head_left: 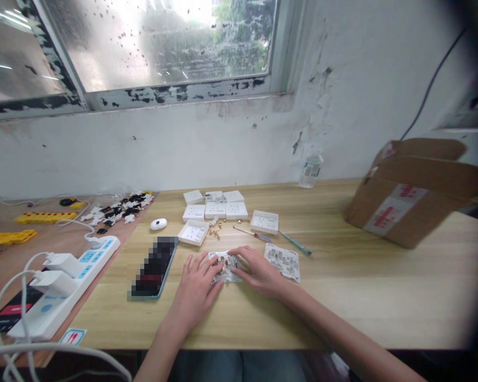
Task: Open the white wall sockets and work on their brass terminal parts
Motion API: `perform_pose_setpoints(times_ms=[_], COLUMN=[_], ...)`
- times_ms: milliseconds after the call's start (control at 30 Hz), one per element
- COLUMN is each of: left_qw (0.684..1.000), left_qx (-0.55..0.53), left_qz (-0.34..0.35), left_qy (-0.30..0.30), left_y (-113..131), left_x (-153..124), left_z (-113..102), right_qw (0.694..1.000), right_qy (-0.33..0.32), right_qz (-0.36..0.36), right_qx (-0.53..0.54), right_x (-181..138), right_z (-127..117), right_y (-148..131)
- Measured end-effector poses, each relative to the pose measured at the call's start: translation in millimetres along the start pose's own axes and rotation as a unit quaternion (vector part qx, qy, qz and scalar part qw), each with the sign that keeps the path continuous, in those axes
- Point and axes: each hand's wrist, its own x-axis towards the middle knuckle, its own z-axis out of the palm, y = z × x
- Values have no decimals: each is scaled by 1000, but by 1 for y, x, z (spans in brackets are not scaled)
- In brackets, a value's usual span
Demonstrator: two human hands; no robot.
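A white wall-socket base point(231, 276) with brass-coloured metal parts inside lies on the wooden table in front of me. My left hand point(199, 281) grips its left side, fingers over the top edge and inner parts. From the right, my right hand point(258, 271) holds the other side, index finger at the far edge and thumb near the front. Fingers partly cover the base. A second socket base point(283, 261) lies beside my right hand. Beyond are a white socket shell point(194, 232), another shell point(265, 222) and small brass parts point(215, 232).
Several white sockets point(215, 210) sit near the wall. A screwdriver point(258, 236) and a teal-handled tool point(297, 244) lie behind the bases. At left are a phone point(155, 268), a white case point(158, 224) and a power strip point(99, 260) with cables. A cardboard box point(406, 196) and bottle point(310, 171) stand right.
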Motion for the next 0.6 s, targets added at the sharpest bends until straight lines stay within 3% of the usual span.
perform_pose_setpoints(times_ms=[167, 367, 600], left_qw=[1000, 995, 994], left_qx=[-12, -26, -28], left_qz=[12, 90, 96], left_qy=[-10, -45, -44], left_y=[5, 7, 6], left_x=[10, 27, 27], left_z=[-5, -6, -11], right_qw=[999, 997, 996], right_qy=[18, 36, 40], right_qz=[18, 22, -4], right_qx=[33, 65, -78], right_x=[-2, -4, -12], right_z=[5, 9, -1], right_y=[8, 12, 4])
